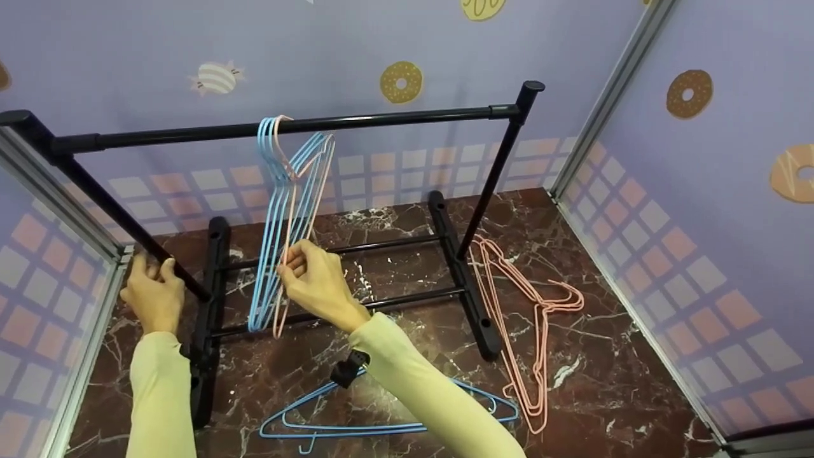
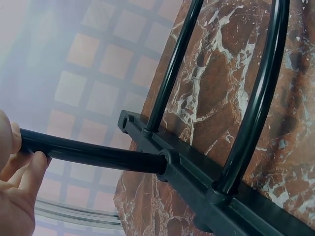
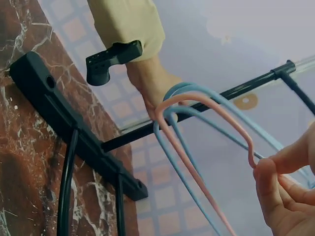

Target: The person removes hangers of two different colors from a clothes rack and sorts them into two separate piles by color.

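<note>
My left hand (image 1: 154, 296) grips the left post (image 1: 117, 212) of a black hanger rack, low down near its foot. In the left wrist view the thumb and fingers close around that post (image 2: 98, 155). Several blue hangers (image 1: 263, 267) hang by their hooks near the left end of the top rail (image 1: 394, 118). Beside them, on their right side, hangs a pink hanger (image 1: 290, 219). My right hand (image 1: 321, 280) pinches the pink hanger between thumb and fingertips. The right wrist view shows this pinch at a notch along the pink hanger (image 3: 216, 109).
More blue hangers (image 1: 356, 427) lie on the brown marbled floor in front, partly behind my right forearm. Several pink hangers (image 1: 539, 356) lie right of the rack's right foot (image 1: 467, 286). Patterned purple panels (image 1: 699, 191) enclose the back and sides.
</note>
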`<state>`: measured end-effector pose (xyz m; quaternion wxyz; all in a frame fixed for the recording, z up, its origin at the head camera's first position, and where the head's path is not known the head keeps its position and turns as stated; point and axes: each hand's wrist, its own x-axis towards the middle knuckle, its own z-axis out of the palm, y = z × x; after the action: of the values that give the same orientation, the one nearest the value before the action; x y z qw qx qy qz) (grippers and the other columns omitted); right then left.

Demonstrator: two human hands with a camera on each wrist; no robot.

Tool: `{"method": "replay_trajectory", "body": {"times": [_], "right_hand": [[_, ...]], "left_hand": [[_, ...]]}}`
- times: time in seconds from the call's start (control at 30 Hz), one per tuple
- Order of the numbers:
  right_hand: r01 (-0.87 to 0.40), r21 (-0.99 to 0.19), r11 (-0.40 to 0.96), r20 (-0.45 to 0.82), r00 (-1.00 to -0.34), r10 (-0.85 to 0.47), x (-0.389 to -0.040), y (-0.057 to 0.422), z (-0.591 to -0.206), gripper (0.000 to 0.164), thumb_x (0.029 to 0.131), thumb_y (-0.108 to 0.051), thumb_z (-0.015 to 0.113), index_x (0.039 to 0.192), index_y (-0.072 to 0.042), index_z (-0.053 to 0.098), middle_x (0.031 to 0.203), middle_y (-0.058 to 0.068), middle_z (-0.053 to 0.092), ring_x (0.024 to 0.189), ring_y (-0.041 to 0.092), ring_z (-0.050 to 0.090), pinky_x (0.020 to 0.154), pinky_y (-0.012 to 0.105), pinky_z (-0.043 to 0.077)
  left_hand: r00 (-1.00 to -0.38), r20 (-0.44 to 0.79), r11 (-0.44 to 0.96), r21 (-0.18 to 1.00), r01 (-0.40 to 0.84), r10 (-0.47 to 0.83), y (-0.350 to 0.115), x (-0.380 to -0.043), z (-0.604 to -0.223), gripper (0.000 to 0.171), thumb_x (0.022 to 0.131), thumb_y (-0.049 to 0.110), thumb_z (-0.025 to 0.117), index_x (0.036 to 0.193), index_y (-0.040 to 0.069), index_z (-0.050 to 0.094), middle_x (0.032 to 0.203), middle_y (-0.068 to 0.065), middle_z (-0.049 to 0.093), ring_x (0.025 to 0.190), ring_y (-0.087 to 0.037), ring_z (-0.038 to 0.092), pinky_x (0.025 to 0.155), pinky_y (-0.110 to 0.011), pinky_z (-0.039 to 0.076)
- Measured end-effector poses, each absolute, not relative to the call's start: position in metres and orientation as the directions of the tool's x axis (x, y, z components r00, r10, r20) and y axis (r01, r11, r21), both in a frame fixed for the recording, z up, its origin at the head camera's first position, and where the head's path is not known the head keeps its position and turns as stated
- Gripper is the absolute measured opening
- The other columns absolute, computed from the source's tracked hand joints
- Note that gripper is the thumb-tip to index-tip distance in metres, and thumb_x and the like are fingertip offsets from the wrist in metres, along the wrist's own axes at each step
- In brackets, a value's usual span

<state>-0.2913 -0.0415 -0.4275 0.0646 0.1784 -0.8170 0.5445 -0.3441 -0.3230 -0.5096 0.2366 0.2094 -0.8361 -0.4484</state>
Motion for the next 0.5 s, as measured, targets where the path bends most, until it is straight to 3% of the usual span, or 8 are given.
{"method": "replay_trajectory", "body": {"times": [0.23,0.5], "right_hand": [[-0.452,-0.826,0.337,0.409,-0.892,-0.195,-0.283,-0.024,-0.420,0.007,0.089,0.001,0.064,0.096,0.001,0.065,0.084,0.012,0.072,0.066,0.005,0.064,0.063,0.013,0.054],[-0.488,-0.846,0.216,0.451,-0.870,-0.201,-0.265,0.006,-0.422,0.009,0.094,0.006,0.056,0.101,0.009,0.060,0.086,0.023,0.070,0.066,0.017,0.067,0.061,0.021,0.058]], "left_hand": [[-0.803,0.224,0.521,0.845,-0.123,-0.552,-0.321,-0.345,-0.512,0.044,0.102,0.024,0.057,0.144,0.012,0.056,0.128,-0.026,0.067,0.127,-0.056,0.045,0.116,-0.058,0.029],[-0.813,0.187,0.510,0.847,-0.151,-0.551,-0.327,-0.342,-0.512,0.044,0.103,0.026,0.054,0.145,0.013,0.054,0.132,-0.025,0.065,0.128,-0.054,0.043,0.115,-0.058,0.030]]}}
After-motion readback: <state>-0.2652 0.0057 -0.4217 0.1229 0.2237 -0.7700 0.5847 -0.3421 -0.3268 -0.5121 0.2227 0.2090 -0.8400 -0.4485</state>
